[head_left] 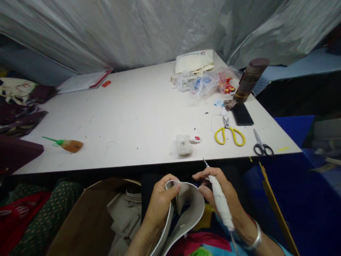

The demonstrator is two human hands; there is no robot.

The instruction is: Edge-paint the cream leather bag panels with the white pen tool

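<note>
My left hand (160,202) is closed on a curved grey-white strap-like band (190,209), thumb pressing its folded end, held over my lap below the table edge. My right hand (221,193) grips a white pen-shaped tool (221,202) with a thin metal tip pointing up and away; a cord trails from its back end. The fingertips of my right hand touch the band's folded end too. A metal bangle (255,241) sits on my right wrist.
A white table (138,106) carries yellow-handled scissors (229,135), small black-handled scissors (262,145), a black phone (242,113), a brown bottle (250,81), plastic bags (205,83), a small white wad (184,145) and an orange-and-green tool (68,144). A cardboard box (106,217) with more grey bands sits left of my lap.
</note>
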